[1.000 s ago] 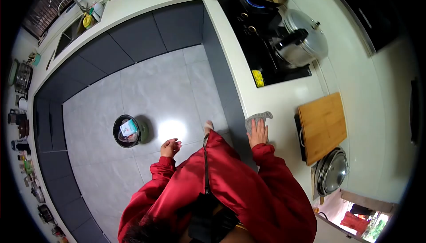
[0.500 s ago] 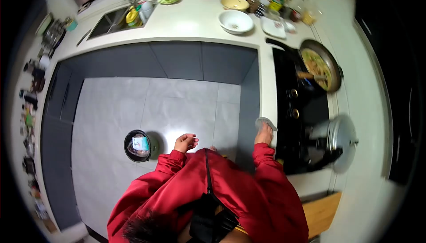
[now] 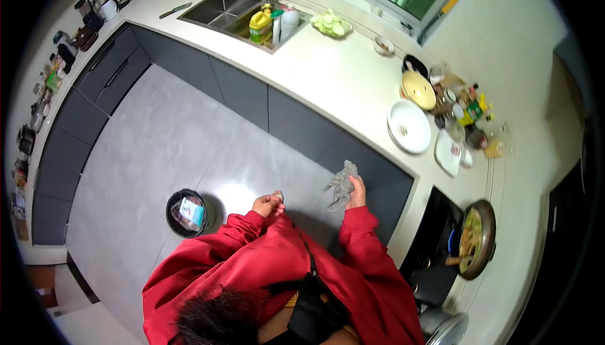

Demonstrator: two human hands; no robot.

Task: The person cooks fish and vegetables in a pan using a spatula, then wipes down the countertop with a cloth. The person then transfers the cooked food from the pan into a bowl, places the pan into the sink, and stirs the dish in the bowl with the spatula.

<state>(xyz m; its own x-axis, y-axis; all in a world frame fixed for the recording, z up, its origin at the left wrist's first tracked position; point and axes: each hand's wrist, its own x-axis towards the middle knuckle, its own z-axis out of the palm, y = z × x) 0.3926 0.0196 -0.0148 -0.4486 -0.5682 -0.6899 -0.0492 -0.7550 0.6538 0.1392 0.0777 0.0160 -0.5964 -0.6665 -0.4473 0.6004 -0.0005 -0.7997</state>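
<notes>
Two bare hands reach out from red sleeves over the grey floor (image 3: 138, 130). The right hand (image 3: 356, 192) holds a grey rag (image 3: 342, 184). Its fingers are closed on one side of the rag, and the rest hangs loose and crumpled. The rag is up in the air, in front of the dark cupboards (image 3: 293, 118). The left hand (image 3: 270, 204) is near the middle of the body, with its fingers curled in. I cannot tell if there is something small inside them. The two hands are apart.

A round black bin (image 3: 169, 216) stands on the floor, to the left of the left hand. A blue and white pack (image 3: 191, 210) lies in it.

Past the hands is the long white counter (image 3: 365, 93). A yellow bottle (image 3: 260, 25) stands in the sink (image 3: 220, 12), and a knife (image 3: 176, 10) lies to the left of the sink. On the other side is a plate of green slices (image 3: 331, 23). More to the right, a white bowl (image 3: 409, 126) sits just beside a yellow bowl (image 3: 418, 90). On the black stove (image 3: 435, 219) is a pan (image 3: 488, 238) with food and a wooden spoon (image 3: 455, 260) in it.
</notes>
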